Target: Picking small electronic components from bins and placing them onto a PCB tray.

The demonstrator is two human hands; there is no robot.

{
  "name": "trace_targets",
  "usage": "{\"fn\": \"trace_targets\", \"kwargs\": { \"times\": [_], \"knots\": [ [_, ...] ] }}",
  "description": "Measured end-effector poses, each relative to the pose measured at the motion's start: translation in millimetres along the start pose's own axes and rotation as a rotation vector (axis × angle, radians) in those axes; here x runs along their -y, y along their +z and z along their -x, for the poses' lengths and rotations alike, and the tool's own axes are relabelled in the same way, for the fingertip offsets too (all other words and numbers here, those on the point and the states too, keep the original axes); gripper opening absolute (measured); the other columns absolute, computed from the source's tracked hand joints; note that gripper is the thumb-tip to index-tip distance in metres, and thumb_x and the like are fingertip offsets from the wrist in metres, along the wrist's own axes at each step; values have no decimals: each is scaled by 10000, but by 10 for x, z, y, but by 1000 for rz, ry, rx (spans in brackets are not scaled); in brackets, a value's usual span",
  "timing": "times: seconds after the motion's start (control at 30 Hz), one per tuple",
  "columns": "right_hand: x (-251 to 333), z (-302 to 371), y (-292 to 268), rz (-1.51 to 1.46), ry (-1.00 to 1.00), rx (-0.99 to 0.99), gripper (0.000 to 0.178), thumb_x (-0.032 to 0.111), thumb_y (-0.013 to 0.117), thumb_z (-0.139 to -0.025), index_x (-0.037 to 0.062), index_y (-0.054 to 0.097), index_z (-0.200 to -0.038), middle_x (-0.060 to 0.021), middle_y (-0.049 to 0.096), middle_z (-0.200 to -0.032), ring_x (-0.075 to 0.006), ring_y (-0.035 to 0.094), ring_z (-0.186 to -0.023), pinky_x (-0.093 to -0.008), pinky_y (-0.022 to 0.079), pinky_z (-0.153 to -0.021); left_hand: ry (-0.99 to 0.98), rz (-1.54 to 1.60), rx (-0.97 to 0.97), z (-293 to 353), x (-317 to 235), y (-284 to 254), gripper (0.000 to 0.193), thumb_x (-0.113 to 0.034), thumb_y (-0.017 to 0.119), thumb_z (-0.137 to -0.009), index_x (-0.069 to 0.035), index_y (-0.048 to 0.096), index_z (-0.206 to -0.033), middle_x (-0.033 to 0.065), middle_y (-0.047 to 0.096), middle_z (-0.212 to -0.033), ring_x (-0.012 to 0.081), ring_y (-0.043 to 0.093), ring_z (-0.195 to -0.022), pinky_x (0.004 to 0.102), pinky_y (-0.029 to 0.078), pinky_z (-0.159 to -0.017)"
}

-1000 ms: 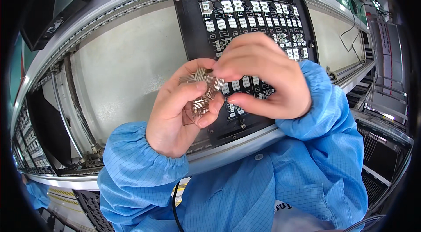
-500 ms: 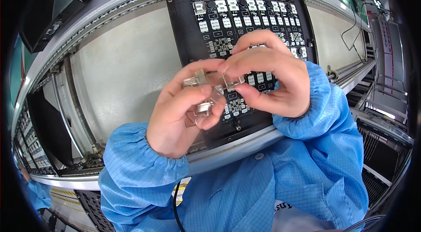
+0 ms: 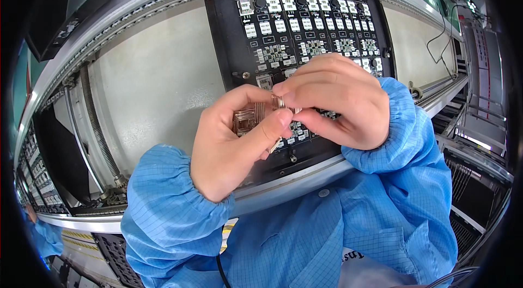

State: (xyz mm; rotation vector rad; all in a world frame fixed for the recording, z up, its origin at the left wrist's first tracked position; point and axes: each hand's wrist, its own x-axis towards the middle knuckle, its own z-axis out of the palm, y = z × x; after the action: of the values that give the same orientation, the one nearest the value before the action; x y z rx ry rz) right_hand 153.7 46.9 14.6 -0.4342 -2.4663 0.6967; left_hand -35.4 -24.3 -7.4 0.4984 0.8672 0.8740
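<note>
My left hand [image 3: 226, 138] is curled around several small, shiny, clear-and-metallic ribbed pieces [image 3: 246, 119]; their exact kind does not show. At its fingertips, my right hand [image 3: 346, 100] pinches a similar small ribbed piece [image 3: 278, 101], partly covered by the fingers of both hands. Both hands hover over the near part of a black carrier frame [image 3: 229, 37]. In that frame lies a panel of black circuit boards [image 3: 283, 43] with rows of white square parts. One silvery square part [image 3: 264, 82] sits on the boards just beyond my left fingers.
The frame rests across a conveyor with metal rails [image 3: 158, 13] and a pale bed [image 3: 158, 81]. A ribbed rod [image 3: 95, 119] runs along the left. Black equipment [image 3: 65, 10] stands at the far left, a slotted rack [image 3: 471, 179] at the right. Another person's blue sleeve [image 3: 46, 239] shows at lower left.
The left hand has turned over, its back now upward and its fingers closer around the pieces. The right hand has shifted slightly toward me, uncovering more of the boards.
</note>
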Motion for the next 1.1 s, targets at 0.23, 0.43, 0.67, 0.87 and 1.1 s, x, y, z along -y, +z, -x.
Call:
{"fn": "trace_targets", "kwargs": {
  "times": [0.23, 0.43, 0.67, 0.87, 1.1],
  "knots": [
    [47, 4, -70, -226, 170, -11, 277, -100, 655, -743, -33, 634, -1011, -195, 630, -1009, -274, 651, -879, -346, 532, -757, 190, -169, -156, 31, 8, 50, 145, -93, 651, -873, -1, 588, -966, 2, 609, -749, 32, 515, -638, 181, 398, -548],
    [-7, 33, -130, -513, 312, 40, 183, -95, 658, -745, -22, 647, -912, -175, 621, -1004, -249, 648, -865, -329, 528, -790, 232, -359, -121, 31, -15, 56, 121, -62, 618, -878, 18, 580, -959, 7, 606, -756, 34, 524, -667, 184, 404, -583],
    [-19, 54, -150, -847, 454, 70, 138, -88, 645, -765, -22, 619, -883, -167, 608, -964, -203, 631, -831, -315, 516, -777, 94, -146, 94, 3, 1, -40, 125, -112, 564, -922, 9, 589, -945, 14, 603, -740, 30, 506, -635, 190, 393, -546],
    [-9, 56, -116, -1074, 606, 11, 136, -41, 576, -842, -37, 551, -976, -156, 604, -945, -171, 615, -786, -289, 510, -732, 93, -202, 142, 8, -7, -79, 187, -173, 540, -951, 5, 597, -965, 11, 600, -746, 32, 487, -617, 187, 381, -540],
    [-25, 65, -138, -1168, 779, 23, 90, -4, 563, -875, -35, 536, -954, -158, 611, -939, -190, 632, -801, -297, 524, -708, 225, -304, -5, 24, 18, 27, 145, -113, 576, -924, 13, 597, -994, 12, 606, -768, 35, 507, -651, 187, 393, -564]
  ]
}}
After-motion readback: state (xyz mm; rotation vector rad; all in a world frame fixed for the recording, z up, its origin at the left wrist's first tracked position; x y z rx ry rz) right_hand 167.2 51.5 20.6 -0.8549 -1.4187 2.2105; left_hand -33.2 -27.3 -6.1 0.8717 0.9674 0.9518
